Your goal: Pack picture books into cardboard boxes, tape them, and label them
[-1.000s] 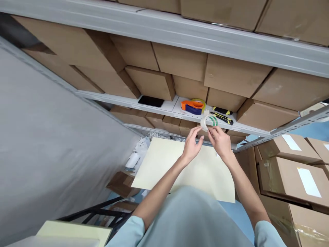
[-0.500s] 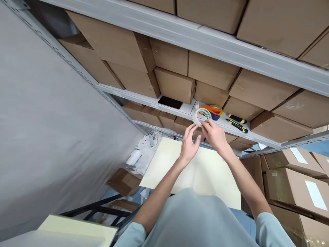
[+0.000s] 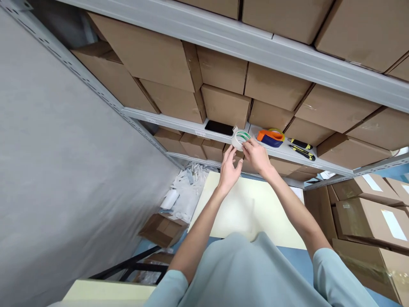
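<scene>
A roll of clear tape (image 3: 235, 141) with a green-printed core is held up in front of the shelf edge. My right hand (image 3: 257, 157) grips its right side between thumb and fingers. At the lower left of the roll is my left hand (image 3: 230, 170), its fingertips at the rim and its thumb spread away. Behind and to the right, an orange and blue tape dispenser (image 3: 271, 138) rests on the shelf. Two black and yellow utility knives (image 3: 302, 152) lie beyond it. A black phone (image 3: 219, 127) lies flat to the left of the roll.
Brown cardboard boxes (image 3: 226, 104) fill the metal shelves (image 3: 332, 164). Below my arms is a pale yellow board (image 3: 243, 209). White scraps (image 3: 188, 192) and an open carton (image 3: 163, 230) sit at lower left, by a grey wall (image 3: 79, 149). Stacked boxes (image 3: 367, 217) stand at right.
Both hands and the tape roll have shifted slightly left along the shelf, away from the dispenser and nearer the phone. The camera view has moved a little too. My right hand keeps its grip.
</scene>
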### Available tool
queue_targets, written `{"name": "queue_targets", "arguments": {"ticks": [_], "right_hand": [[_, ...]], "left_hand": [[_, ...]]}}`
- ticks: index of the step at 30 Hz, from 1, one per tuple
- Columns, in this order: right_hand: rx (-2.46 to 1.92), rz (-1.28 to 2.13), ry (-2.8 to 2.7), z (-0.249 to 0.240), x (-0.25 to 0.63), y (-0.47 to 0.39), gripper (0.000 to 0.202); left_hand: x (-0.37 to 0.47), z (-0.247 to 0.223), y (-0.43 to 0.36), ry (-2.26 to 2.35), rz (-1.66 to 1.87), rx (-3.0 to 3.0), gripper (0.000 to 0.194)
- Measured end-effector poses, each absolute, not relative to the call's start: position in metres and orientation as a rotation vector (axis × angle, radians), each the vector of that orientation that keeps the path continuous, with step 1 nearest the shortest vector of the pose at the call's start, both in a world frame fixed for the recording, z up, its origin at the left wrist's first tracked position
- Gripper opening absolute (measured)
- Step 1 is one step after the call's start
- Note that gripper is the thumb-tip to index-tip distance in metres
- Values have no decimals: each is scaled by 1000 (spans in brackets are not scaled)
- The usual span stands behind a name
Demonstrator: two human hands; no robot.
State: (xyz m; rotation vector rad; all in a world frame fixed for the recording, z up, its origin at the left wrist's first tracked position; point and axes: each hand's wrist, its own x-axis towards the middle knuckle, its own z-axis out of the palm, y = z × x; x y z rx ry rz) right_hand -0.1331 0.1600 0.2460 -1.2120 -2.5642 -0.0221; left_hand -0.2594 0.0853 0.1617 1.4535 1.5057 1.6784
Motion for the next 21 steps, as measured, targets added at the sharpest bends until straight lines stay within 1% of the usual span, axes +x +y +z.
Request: {"name": "queue_targets", "arguments": {"ticks": [3, 6, 9, 11, 14, 21], "right_hand": [[-1147, 58, -2477, 238, -129, 159, 36], [-1015, 158, -2380, 230, -114, 148, 32], [-943, 210, -2305, 228, -90, 123, 28], [-954, 209, -2252, 230, -69, 97, 25], [-1030, 164, -2143, 232, -30, 51, 21], [-1395, -143, -1819, 232, 84, -79, 15]], "left_hand": [[-272, 162, 88, 1486, 1759, 1396, 55], [-282, 160, 94, 1430, 1821, 1261, 63], [-279, 157, 99, 1257, 1777, 956, 73], [-267, 157, 100, 1102, 1713, 814, 76], [-229, 162, 96, 954, 1653, 834, 72], [-85, 192, 44, 700, 1356, 1162, 49]]}}
